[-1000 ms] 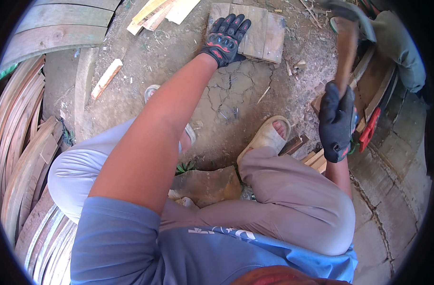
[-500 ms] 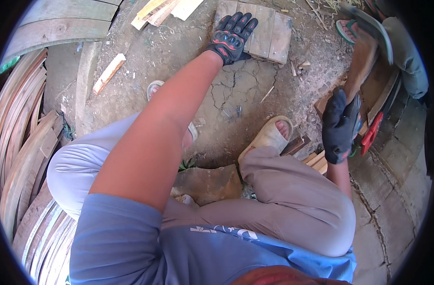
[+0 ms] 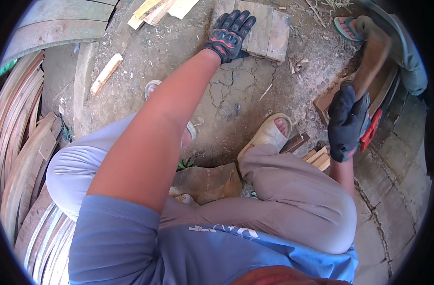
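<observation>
My left hand, in a black glove with red knuckle pads, lies flat with fingers spread on a small panel of joined wooden planks on the cracked dirt ahead. My right hand, in a dark glove, is closed around the wooden handle of a tool raised at my right side; the tool's head is out of sight past the picture's edge. I sit low on a block with both knees bent and my sandaled feet on the ground.
Several small nails lie on the dirt between my feet. Curved wooden slats are stacked on the left and offcuts lie nearby. A red-handled tool and wood blocks sit at right. Another person's sandaled foot is at top right.
My right hand has swung the handle up and to the right, and the tool's metal head has left the picture. My left hand stays on the plank panel.
</observation>
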